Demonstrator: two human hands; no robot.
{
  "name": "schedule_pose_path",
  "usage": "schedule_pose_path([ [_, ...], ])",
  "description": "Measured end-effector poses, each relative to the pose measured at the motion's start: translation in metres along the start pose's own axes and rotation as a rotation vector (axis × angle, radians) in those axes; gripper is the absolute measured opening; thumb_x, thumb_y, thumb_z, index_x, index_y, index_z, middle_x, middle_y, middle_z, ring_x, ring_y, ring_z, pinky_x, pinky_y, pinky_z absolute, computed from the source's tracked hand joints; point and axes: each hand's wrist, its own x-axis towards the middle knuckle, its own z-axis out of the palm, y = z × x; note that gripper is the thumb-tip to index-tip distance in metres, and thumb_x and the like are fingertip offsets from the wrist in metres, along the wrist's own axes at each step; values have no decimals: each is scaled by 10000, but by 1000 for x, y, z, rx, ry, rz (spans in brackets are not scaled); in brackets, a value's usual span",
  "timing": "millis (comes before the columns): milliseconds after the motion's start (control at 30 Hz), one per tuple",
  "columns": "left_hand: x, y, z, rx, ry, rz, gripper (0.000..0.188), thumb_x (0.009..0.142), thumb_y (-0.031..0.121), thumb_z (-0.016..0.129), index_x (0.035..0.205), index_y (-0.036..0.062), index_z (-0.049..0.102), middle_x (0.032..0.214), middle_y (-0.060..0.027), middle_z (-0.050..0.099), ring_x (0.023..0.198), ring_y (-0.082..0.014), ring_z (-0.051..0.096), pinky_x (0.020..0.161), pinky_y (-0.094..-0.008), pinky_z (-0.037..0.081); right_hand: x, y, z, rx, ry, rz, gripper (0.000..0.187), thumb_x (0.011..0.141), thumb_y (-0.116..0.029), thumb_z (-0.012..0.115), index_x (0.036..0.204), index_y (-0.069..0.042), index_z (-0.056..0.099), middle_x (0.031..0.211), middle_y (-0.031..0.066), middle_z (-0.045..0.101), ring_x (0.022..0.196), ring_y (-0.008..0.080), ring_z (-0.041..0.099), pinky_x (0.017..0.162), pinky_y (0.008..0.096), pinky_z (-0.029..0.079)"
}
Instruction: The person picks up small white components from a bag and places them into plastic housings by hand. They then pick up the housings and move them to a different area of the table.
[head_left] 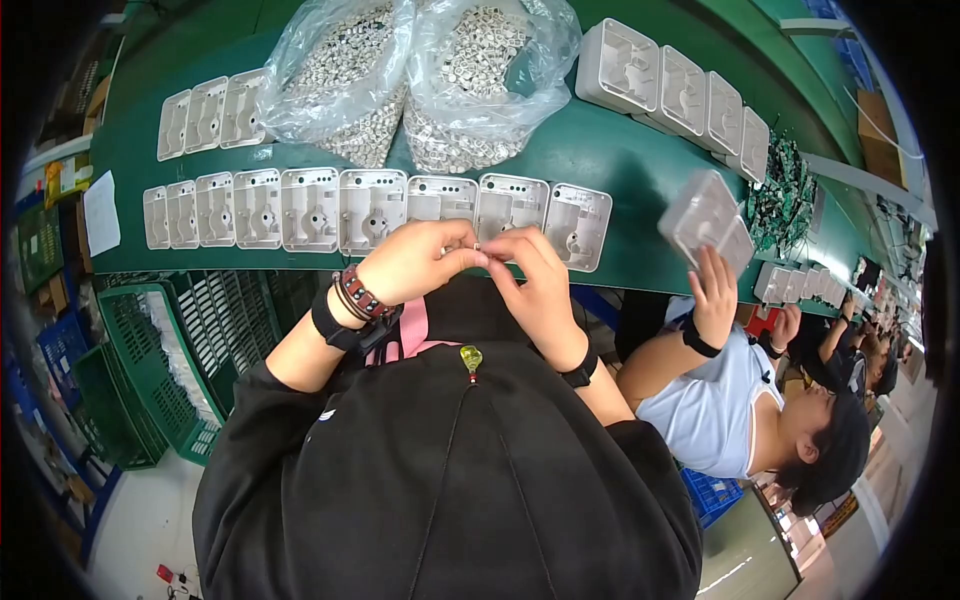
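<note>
Both hands met near the green table (620, 160); left hand (415, 262) and right hand (540, 285) pinched one tiny part (478, 247).

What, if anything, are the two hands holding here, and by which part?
The left hand and right hand meet fingertip to fingertip, pinching a tiny pale part between them. It is too small to tell which part of it they grip.

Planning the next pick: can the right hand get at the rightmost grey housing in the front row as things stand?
Probably yes: the right hand sits just beside that rightmost grey housing, nothing lies between, though its fingers pinch a small part with the left hand.
</note>
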Motion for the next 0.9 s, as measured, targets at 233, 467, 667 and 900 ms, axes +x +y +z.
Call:
schedule_pose_path([
  [233, -6, -7, -6, -179, 263, 118, 199, 850, 231, 539, 914, 46, 577, 753, -37, 593, 552, -121, 508, 525, -270, 410, 37, 22, -14, -252, 23, -270, 129, 637, -11, 666, 727, -61, 588, 898, 67, 545, 843, 247, 534, 696, 342, 439],
  [467, -26, -16, -39, -442, 525, 16, 187, 879, 204, 497, 949, 45, 566, 716, 30, 536, 548, -38, 452, 516, -187, 385, 73, 103, -37, -869, -94, -500, 91, 609, -146, 641, 660, -91, 589, 968, 42, 527, 917, 210, 478, 766, 325, 381],
  [667, -27, -18, -34, -504, 577, 41, 176, 886, 195, 487, 935, 41, 558, 662, 51, 488, 535, -25, 436, 494, -170, 366, 84, 124, -23, -1013, -233, -587, 79, 643, -154, 603, 663, -78, 596, 1029, 43, 519, 964, 211, 465, 811, 342, 366],
  [900, -22, -5, -26, -877, 343, 39, 248, 929, 251, 382, 961, 44, 515, 564, 23, 440, 403, -16, 288, 359, -177, 231, 75, 105, -20, -1118, -243, -496, 119, 654, -124, 633, 767, -86, 629, 1082, 65, 504, 994, 246, 461, 848, 380, 357],
])
